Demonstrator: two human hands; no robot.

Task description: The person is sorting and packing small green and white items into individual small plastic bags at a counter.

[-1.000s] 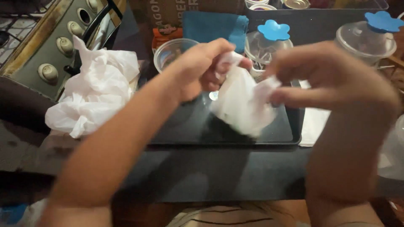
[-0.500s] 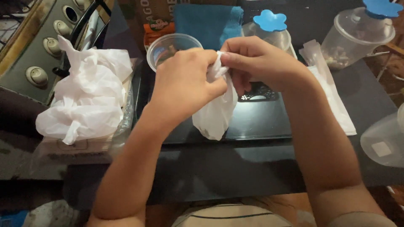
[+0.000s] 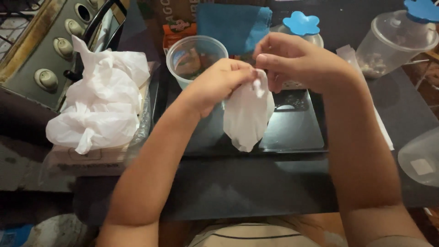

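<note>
A small white plastic bag [image 3: 247, 116] hangs in front of me, bulging at the bottom. My left hand [image 3: 217, 82] pinches its top from the left, and my right hand [image 3: 297, 61] pinches the same gathered top from the right, fingers meeting at the neck of the bag. Under the bag lies a black scale [image 3: 297, 130] on the dark table [image 3: 256, 187]. What is inside the bag is hidden.
A heap of white plastic bags [image 3: 100, 105] lies on a clear-wrapped box at the left. A clear round tub [image 3: 194, 57] stands behind my left hand. Lidded clear containers [image 3: 395, 41] with blue flower knobs stand at the back right. A stove with knobs [image 3: 50, 50] is far left.
My hands have come together at the bag's top and the bag now hangs down bunched instead of spread out. The view has shifted slightly.
</note>
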